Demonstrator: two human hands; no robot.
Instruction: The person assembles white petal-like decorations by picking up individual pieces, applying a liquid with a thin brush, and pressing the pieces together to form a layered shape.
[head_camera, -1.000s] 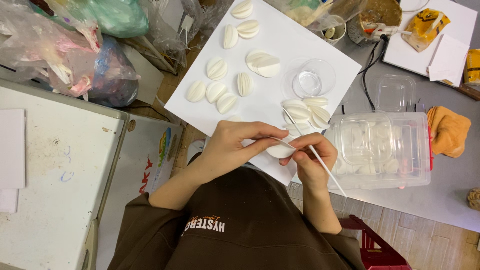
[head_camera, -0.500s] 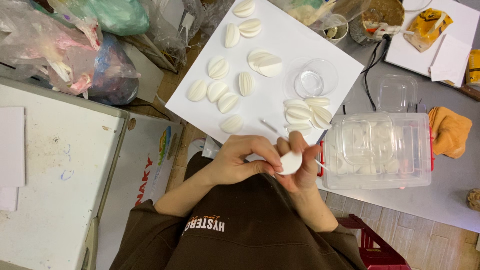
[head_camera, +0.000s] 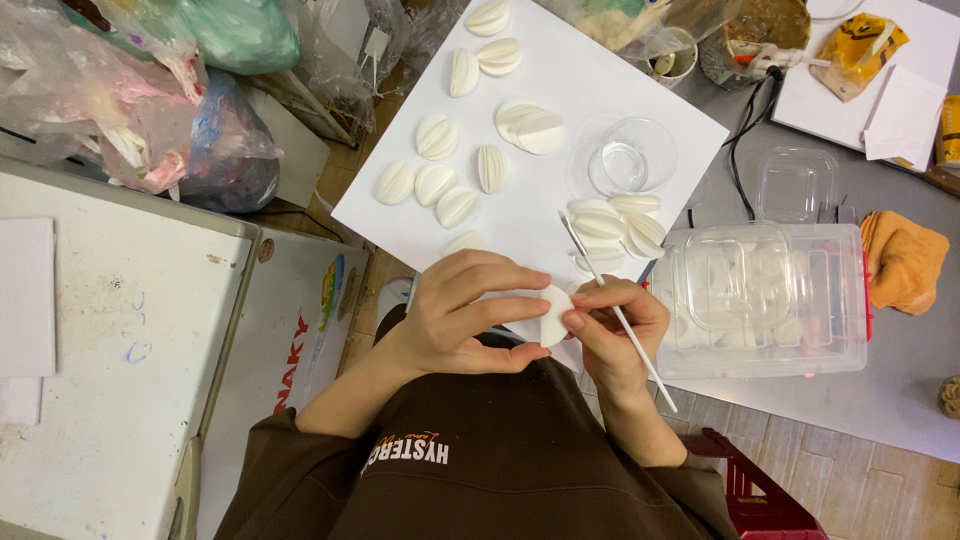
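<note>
Both hands' fingers (head_camera: 500, 312) pinch a smooth white oval petal (head_camera: 553, 315)

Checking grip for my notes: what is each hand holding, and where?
Both hands, left hand and right hand, pinch the white piece by its edges; right also holds the thin stick mid-shaft.

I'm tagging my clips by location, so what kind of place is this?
Probably a home craft or handmade-goods workspace. A white board carries rows of white ribbed petal shapes, a clear plastic box stores more, and the hands work a white piece with a thin stick.
</note>
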